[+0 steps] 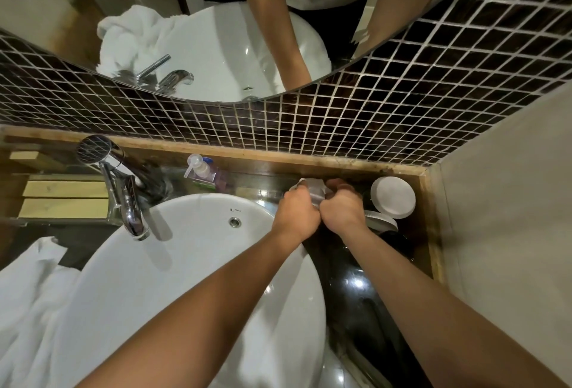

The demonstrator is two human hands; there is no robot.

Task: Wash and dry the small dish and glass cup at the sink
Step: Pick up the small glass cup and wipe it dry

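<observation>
**Ana:** Both hands are bunched together just right of the sink (173,263), over the dark counter (365,291). Left hand (297,208) is curled into a fist, and so is the right hand (342,206), knuckles nearly touching.

**Ben:** What are they gripping?

**Ana:** Something pale and see-through sticks out beyond the fingers. I take it for the glass cup (312,191), perhaps with a bit of cloth or tissue round it, but it is too blurred to be sure. Both hands are closed on it.

**Ben:** Go from the big things down, then, all against the sink.

**Ana:** Left of the sink lies a white towel (34,301). Behind its rim stands the tap (123,195), with no water running. Right of the sink, past the hands, a round white lid or dish sits upside down (393,197), and just in front of it a small dish (382,222) shows its rim beside the right wrist. Behind the sink, between tap and hands, stands a soap bottle (201,169).

**Ben:** So how far along is it?

**Ana:** My guess is late. The basin looks empty, the tap is off, the small dish is set aside on the counter. Wiping the cup seems to be the step in hand; after that, only putting it down remains. Whether the small dish is dry I cannot tell.
</observation>
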